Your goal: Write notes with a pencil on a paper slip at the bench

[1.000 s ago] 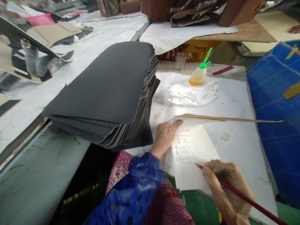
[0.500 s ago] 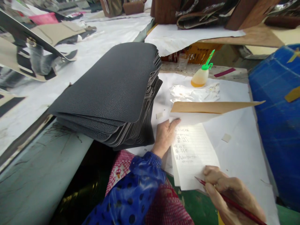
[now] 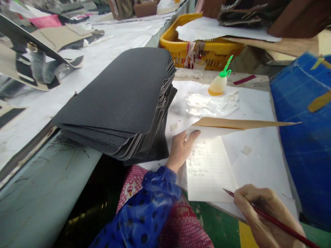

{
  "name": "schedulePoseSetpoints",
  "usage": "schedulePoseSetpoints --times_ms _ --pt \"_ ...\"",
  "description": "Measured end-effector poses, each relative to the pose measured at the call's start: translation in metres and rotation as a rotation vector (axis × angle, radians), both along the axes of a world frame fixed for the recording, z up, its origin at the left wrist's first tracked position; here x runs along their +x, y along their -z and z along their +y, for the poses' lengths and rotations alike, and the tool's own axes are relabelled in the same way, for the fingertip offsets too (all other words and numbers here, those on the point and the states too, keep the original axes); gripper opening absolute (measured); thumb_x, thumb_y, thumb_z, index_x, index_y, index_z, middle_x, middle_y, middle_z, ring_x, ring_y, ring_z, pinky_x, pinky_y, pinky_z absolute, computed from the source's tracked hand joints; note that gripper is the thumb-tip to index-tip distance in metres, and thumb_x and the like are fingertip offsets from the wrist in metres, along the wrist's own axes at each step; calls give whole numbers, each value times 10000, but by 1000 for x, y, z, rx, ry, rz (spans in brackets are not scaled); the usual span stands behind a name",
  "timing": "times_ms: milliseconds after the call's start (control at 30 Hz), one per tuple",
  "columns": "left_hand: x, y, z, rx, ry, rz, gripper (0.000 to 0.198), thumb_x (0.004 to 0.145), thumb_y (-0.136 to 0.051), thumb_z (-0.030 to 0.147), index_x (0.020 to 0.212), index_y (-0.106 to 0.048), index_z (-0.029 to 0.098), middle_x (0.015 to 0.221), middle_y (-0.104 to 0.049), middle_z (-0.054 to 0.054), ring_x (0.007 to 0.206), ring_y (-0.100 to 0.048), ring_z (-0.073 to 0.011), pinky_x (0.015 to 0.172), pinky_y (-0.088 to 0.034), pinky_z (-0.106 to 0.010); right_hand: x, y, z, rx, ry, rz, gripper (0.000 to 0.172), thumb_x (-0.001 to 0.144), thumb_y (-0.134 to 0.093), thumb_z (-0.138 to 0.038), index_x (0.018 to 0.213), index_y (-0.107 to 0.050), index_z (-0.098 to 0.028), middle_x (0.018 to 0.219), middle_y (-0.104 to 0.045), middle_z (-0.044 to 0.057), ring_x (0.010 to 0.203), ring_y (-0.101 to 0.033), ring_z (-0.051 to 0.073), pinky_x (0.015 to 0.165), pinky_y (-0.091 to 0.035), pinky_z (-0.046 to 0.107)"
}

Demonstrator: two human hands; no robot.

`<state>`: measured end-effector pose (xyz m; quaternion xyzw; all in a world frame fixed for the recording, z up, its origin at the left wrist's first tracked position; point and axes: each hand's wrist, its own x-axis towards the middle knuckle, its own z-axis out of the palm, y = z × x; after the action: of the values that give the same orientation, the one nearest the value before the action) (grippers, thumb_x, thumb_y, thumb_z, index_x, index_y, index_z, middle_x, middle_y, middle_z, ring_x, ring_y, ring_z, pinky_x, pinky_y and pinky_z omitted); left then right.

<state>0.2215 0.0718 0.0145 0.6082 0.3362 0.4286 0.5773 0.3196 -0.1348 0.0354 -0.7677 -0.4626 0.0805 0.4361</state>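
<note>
A lined notebook (image 3: pixel 210 186) with handwriting on its upper half lies on the white-covered table, its brown cover (image 3: pixel 227 123) standing up at the far side. At the page's upper left edge, my left hand (image 3: pixel 182 148) holds the notebook, thumb on top; its other fingers are partly hidden. My right hand (image 3: pixel 266 210) is closed around a dark red pencil (image 3: pixel 274 222), whose tip is over the lower right of the page. Whether the tip touches the paper I cannot tell. Left of the notebook is a tall stack of black leather-like panels (image 3: pixel 119 89).
Beyond the notebook are crumpled white paper (image 3: pixel 212 104) and a green-capped squeeze bottle (image 3: pixel 218 84) with amber liquid. A yellow plastic basket (image 3: pixel 170 41) stands behind. A blue wrapped bulk (image 3: pixel 302 137) borders the right side; a white-covered bench (image 3: pixel 113 34) runs along the left.
My right hand has moved right and slightly away from the page with the pencil. The notebook's lower edge lies flatter, and its cover has swung lower. More of the yellow basket shows at the back.
</note>
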Motion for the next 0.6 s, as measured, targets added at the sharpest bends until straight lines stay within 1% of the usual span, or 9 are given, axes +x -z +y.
schedulePoseSetpoints --times_ms 33,100,133,200,300,433,533,600 --pt "0 0 0 -4 4 0 213 876 -585 380 881 -680 189 971 -727 -45 909 -630 -160 841 -455 -275 -1 -1 6 -7 -23 -30 217 835 -642 -388 740 -491 -266 654 -617 -46 563 -575 121 562 -442 242" --pt "-1 0 0 -19 11 6 219 866 -598 391 811 -663 190 813 -691 -25 829 -606 -157 793 -451 -267 -3 -4 20 -9 -73 -86 196 854 -623 -362 749 -488 -266 651 -610 -54 515 -542 106 538 -423 242" --pt "-1 0 0 -32 18 6 235 861 -603 403 770 -643 189 737 -647 -11 781 -585 -153 761 -447 -263 -4 -4 26 -1 -93 -104 190 865 -607 -350 754 -477 -267 647 -603 -55 518 -545 108 541 -425 241" --pt "-1 0 0 -59 44 -1 283 854 -609 436 719 -600 188 653 -552 12 694 -534 -139 693 -432 -256 -6 -3 36 27 -109 -129 183 886 -575 -329 768 -449 -270 658 -600 -50 571 -578 118 581 -447 237" --pt "-2 -1 -1 -76 71 -9 305 851 -611 471 750 -602 184 648 -496 26 629 -471 -121 634 -401 -251 -7 2 44 34 -113 -138 177 902 -554 -324 779 -438 -268 691 -621 -36 629 -612 125 602 -461 231" --pt "-3 -3 -1 -81 74 13 313 850 -611 481 812 -626 171 642 -466 28 596 -417 -115 632 -390 -262 -7 9 46 11 -130 -154 194 886 -558 -331 744 -449 -256 645 -607 -54 544 -583 97 545 -443 207" --pt "-4 -5 -2 -84 81 18 308 854 -608 468 803 -618 164 665 -498 15 618 -434 -120 642 -394 -264 -6 10 47 -21 -170 -149 198 867 -569 -324 713 -475 -245 610 -593 -68 489 -560 73 508 -434 182" --pt "-5 -6 -2 -88 86 11 293 861 -604 451 794 -615 166 665 -510 13 636 -461 -124 658 -405 -262 -6 10 47 -33 -182 -126 203 873 -567 -326 708 -483 -242 619 -601 -67 499 -571 69 515 -441 173"
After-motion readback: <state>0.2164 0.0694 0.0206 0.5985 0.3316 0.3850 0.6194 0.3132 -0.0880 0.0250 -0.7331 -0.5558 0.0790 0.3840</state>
